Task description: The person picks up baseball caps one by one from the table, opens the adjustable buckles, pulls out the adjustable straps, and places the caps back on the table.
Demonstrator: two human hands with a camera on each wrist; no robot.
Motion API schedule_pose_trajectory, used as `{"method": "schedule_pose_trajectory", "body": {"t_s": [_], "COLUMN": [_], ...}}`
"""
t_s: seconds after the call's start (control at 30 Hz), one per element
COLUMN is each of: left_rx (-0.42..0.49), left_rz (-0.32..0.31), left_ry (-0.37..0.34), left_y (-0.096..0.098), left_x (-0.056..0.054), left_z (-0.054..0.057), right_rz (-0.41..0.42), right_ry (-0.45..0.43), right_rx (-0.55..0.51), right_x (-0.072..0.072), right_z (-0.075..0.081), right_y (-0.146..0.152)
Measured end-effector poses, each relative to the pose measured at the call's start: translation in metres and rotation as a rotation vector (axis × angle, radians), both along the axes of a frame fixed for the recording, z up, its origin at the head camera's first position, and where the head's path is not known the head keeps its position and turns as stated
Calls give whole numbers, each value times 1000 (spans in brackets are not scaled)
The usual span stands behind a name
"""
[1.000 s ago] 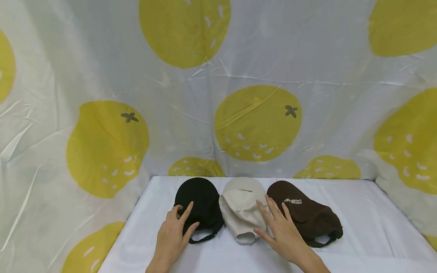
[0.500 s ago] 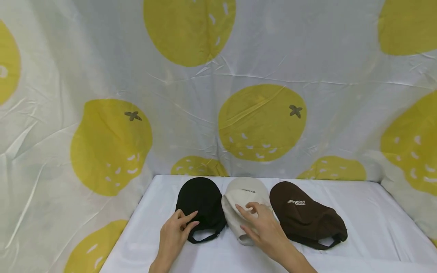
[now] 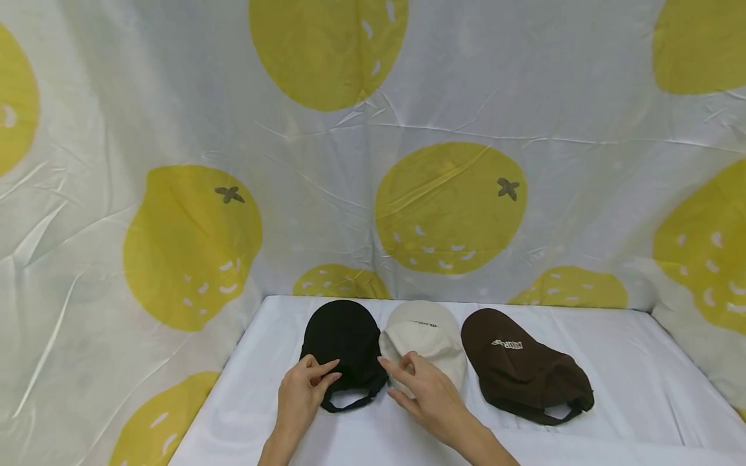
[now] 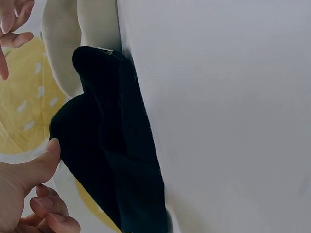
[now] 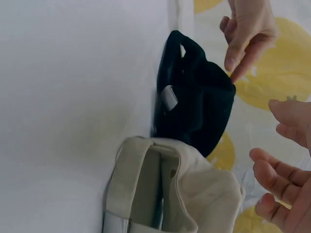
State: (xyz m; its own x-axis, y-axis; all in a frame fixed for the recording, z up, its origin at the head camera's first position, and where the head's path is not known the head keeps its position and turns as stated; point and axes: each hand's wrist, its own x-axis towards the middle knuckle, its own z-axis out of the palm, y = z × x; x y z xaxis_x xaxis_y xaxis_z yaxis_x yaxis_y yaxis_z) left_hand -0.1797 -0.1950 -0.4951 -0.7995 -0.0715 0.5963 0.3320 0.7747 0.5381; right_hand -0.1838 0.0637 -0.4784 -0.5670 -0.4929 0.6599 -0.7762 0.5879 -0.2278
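Note:
Three caps lie side by side on the white-covered table. My left hand (image 3: pixel 300 390) is at the black cap (image 3: pixel 344 330), its thumb and forefinger pinching the fabric of the crown near the back opening. In the left wrist view the thumb tip (image 4: pixel 52 145) overlaps the top edge of that cap. My right hand (image 3: pixel 428 395) hovers over the beige cap (image 3: pixel 425 323), fingers loosely bent and spread apart. In the right wrist view a gap shows between its fingers and both caps. The beige cap's strap (image 5: pixel 127 179) faces me; in the head view my right hand hides it.
A brown cap (image 3: pixel 519 362) with white lettering lies to the right, its strap toward the front right. Behind the table (image 3: pixel 629 375) hangs a white cloth with yellow lemons (image 3: pixel 449 207), which continues along both sides.
My right hand has moved left, from between the beige and brown caps to over the beige cap's left part. My left thumb and forefinger have drawn together at the black cap.

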Motion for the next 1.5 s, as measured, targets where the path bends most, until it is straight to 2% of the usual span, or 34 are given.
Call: {"method": "schedule_pose_trajectory", "body": {"t_s": [0.17,0.37,0.5,0.63,0.83,1.1,1.5], "left_rx": [8,-4,-15,-21,-9,21,63], "left_rz": [7,18,10,-7,-31,-73,-131], "left_ry": [-37,-36,-16,20,86,83,138], "left_y": [-2,-3,-3,-3,-2,-3,-1], "left_x": [-2,-4,-7,-12,-17,-17,-18], "left_z": [-3,-4,-5,-8,-13,-11,-10], "right_rz": [29,45,20,-2,-21,-47,-64], "right_ry": [-151,-260,-308,-289,-271,-248,-205], "right_rx": [1,20,35,51,0,-58,-132], "right_x": [-2,-15,-24,-31,-38,-41,-42], "right_z": [-1,-5,-7,-12,-21,-26,-30], "right_y": [-13,-33,-44,-51,-58,-66,-69]}}
